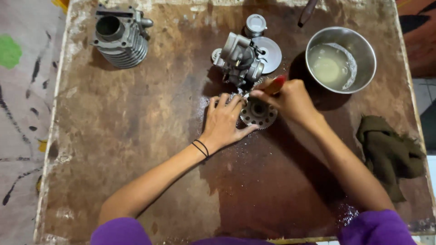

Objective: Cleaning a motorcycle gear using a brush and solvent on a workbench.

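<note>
Left hand (224, 121) lies flat, fingers spread, steadying the sprocket (258, 112); right hand (290, 100) above it grips a brush (275, 85)

You look down on a worn brown wooden tabletop (127, 136) that fills most of the frame, its surface stained and scuffed, with pale chipped edges along the left and top. At the left of the frame, a grey floor (22, 113) shows dark streaks and a green patch. Light falls from above, casting short shadows.
</note>
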